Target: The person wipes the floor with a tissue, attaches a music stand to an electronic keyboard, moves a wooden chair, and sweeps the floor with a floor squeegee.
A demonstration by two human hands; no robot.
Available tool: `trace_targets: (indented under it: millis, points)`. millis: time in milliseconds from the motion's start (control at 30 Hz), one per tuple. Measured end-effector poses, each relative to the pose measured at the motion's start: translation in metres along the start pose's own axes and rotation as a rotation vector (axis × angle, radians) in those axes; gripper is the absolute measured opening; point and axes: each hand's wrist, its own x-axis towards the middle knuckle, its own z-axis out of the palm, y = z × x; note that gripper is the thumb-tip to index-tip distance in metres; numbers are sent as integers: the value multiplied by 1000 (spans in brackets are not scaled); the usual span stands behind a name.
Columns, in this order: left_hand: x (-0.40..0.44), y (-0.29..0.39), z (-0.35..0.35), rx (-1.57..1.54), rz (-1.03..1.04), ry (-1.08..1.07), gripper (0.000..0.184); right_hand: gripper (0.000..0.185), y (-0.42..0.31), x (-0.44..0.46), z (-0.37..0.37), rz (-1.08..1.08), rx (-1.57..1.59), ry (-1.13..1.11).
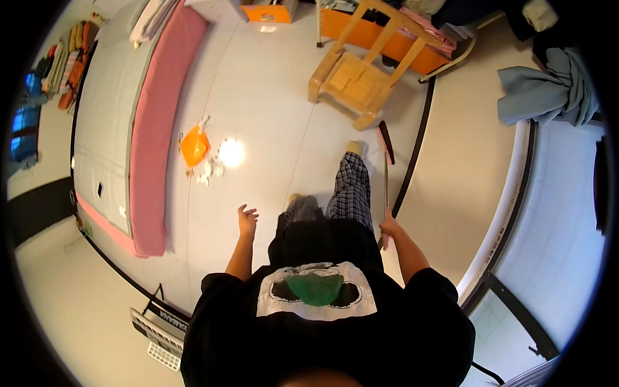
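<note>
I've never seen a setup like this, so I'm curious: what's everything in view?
Bed: one, pink side, greyish top, left
Orange item: one, orange, floor beside bed
Scraps: several, white, near orange item
Chair: one, light wood, upper right
Boxes: at least two, orange, top edge
Cloth: count unclear, grey-blue, upper right
Keyboard: one, black and white, lower left
Broom: one, dark head, right of legs
Shirt: one, black, printed, worn
Trousers: one pair, dark plaid, worn
Left hand: one, bare, above floor
Right hand: one, bare, on broom handle
</note>
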Motion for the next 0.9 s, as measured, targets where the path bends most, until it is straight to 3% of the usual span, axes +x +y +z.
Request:
trace_targets:
  millis: [133, 200, 267, 333, 400, 467, 567, 633, 833, 900]
  points:
    - [-40, -92, -91, 52, -243, 92, 45, 77, 29, 47, 81, -158, 107, -36]
    - [-63, -132, -124, 26, -358, 139, 49, 71, -9, 32, 100, -83, 263, -126]
    - [-82, -175, -146, -38, -426, 183, 50, 64, -85, -38, 105, -2, 357, -113]
    - [-107, -192, -154, -98, -464, 220, 51, 61, -102, -18, 134, -99, 321, -231]
    - [-127, -200, -146, -162, -497, 258, 49, 64, -150, -44, 160, -11, 200, -216]
    - [-136, -203, -133, -220, -517, 291, 48, 67, -174, -45, 198, -30, 346, -219]
    - [-151, -210, -114, -274, -479, 260, 49, 70, -219, -85, 228, -54, 252, -253]
    - [-152, -204, -101, -315, -415, 206, 49, 71, -220, -61, 237, -93, 269, -309]
    - [-149, -181, -97, -365, -320, 238, 49, 69, -231, -83, 180, -211, 359, -425]
    - [-155, -174, -100, -402, -318, 269, 47, 66, -235, -104, 170, -227, 287, -297]
